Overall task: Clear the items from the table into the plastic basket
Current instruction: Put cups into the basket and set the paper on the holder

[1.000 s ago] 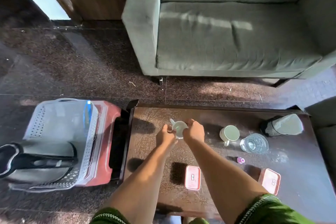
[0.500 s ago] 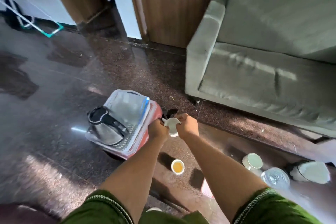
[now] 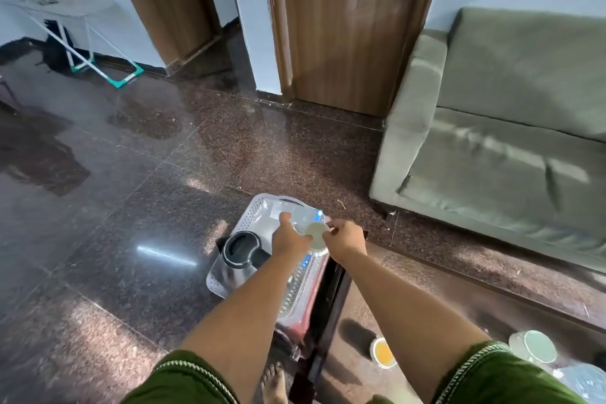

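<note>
A pale green cup [image 3: 315,232] hangs above the white plastic basket [image 3: 252,211], held between both hands. My left hand [image 3: 290,234] grips its left side and my right hand [image 3: 346,239] pinches its right rim. The basket sits on a red stool [image 3: 300,321] left of the dark wooden table [image 3: 426,279]. Inside it lie a steel kettle with a black handle [image 3: 239,256] and a clear bottle with a blue cap [image 3: 295,213]. On the table stand a small cup of orange liquid [image 3: 383,352], another pale green cup [image 3: 537,346] and a glass item [image 3: 587,379].
A grey-green sofa [image 3: 508,147] stands beyond the table at the right. A wooden door [image 3: 347,26] is behind the basket. A folding white stand [image 3: 75,29] is at the far left. Polished dark stone floor [image 3: 131,207] spreads to the left. My bare foot [image 3: 273,382] shows below.
Both hands carried the green cup from the table leftward to above the basket. The view swung left and up; most table items left the frame.
</note>
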